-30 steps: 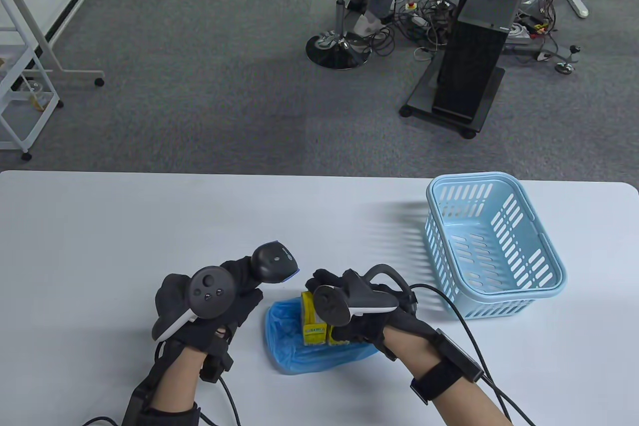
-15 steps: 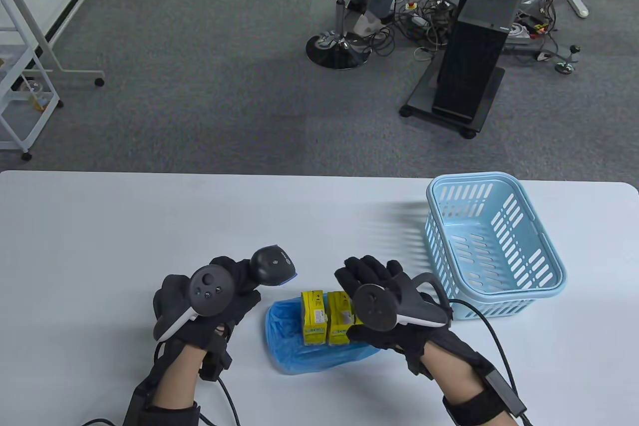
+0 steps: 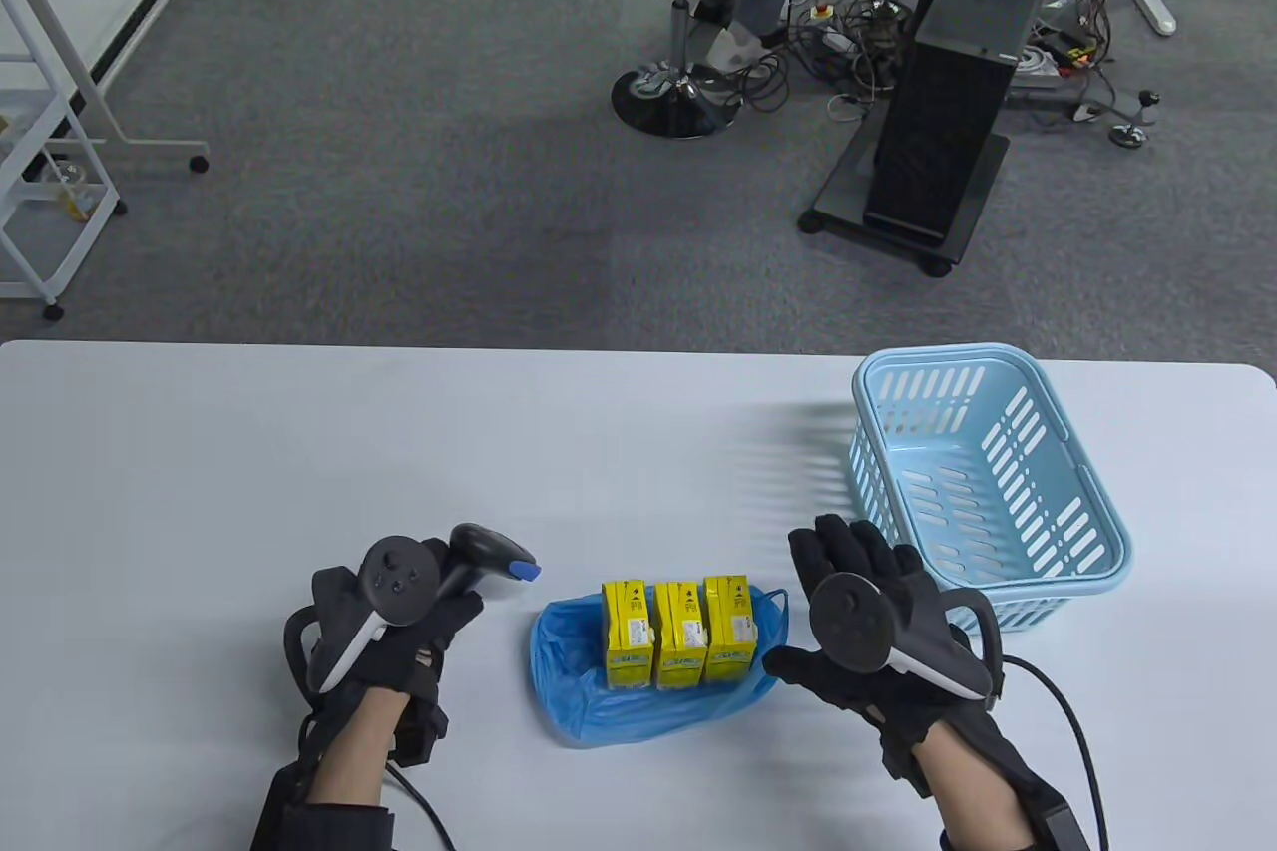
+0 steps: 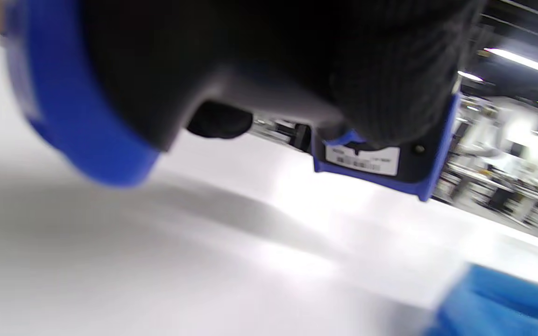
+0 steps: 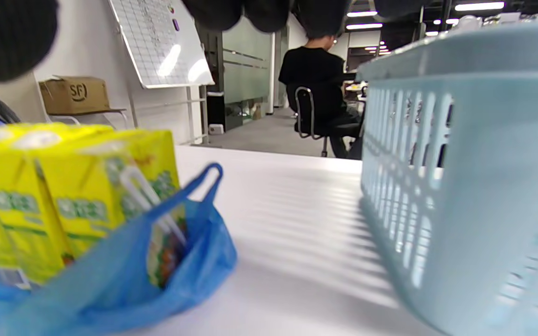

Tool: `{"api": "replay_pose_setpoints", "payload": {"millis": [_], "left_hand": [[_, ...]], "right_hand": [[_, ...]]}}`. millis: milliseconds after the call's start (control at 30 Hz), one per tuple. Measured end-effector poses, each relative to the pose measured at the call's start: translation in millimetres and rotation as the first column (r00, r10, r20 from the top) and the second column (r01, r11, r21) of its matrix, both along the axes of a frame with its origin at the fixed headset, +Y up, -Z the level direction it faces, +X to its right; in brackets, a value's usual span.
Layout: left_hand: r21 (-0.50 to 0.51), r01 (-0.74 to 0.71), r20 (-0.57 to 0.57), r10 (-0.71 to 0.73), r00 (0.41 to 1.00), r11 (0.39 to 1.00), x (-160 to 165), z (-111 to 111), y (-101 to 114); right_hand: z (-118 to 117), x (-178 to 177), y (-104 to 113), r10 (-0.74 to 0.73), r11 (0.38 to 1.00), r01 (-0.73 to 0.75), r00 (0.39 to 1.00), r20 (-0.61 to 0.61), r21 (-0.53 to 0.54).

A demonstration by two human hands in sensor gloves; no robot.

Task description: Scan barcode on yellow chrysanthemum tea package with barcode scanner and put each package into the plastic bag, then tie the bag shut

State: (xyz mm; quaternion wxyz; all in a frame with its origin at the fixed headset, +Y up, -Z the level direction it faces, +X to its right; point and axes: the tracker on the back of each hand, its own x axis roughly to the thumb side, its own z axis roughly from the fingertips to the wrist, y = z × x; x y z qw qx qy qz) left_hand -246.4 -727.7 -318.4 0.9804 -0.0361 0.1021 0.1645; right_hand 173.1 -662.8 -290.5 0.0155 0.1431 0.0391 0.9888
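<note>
right hand (image 3: 878, 622) spread, empty, beside bag | left hand (image 3: 399, 612) grip curled round scanner (image 3: 479, 560) | three yellow tea packs (image 3: 678, 630) upright in open blue bag (image 3: 638, 691) on tabletop (image 3: 299, 432) | basket (image 3: 983, 482) empty | left, likely: tying bag

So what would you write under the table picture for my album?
Three yellow tea packages stand in the blue bag; left hand holds the scanner, right hand open.

Yellow tea packages (image 5: 63, 196) upright in blue plastic bag (image 5: 124, 275) — pale-blue basket (image 5: 474, 186) well right.
</note>
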Motion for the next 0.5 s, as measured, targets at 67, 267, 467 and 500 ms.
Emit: {"api": "replay_pose_setpoints", "payload": {"millis": [67, 267, 467, 500], "left_hand": [[-0.021, -0.066, -0.069, 0.064, 0.996, 0.998, -13.8, 1.0, -8.7], [-0.038, -0.198, -0.207, 0.186, 0.96, 0.979, -41.6, 5.4, -30.0], [-0.047, -0.207, -0.247, 0.189, 0.95, 0.977, -46.1, 5.4, -37.0], [-0.051, -0.185, -0.256, 0.166, 0.952, 0.981, -46.2, 5.8, -37.4]], "right_hand": [[0.0, 2.2, -5.3, -0.003, 1.0, 0.003, 1.0, 0.004, -0.031], [1.4, 1.7, -15.9, 0.04, 0.998, -0.039, 0.999, 0.019, -0.05], [4.2, -4.7, -18.9, 0.056, 0.997, -0.056, 0.998, 0.005, -0.059], [4.4, -4.9, -19.8, 0.062, 0.996, -0.062, 0.998, 0.006, -0.057]]}}
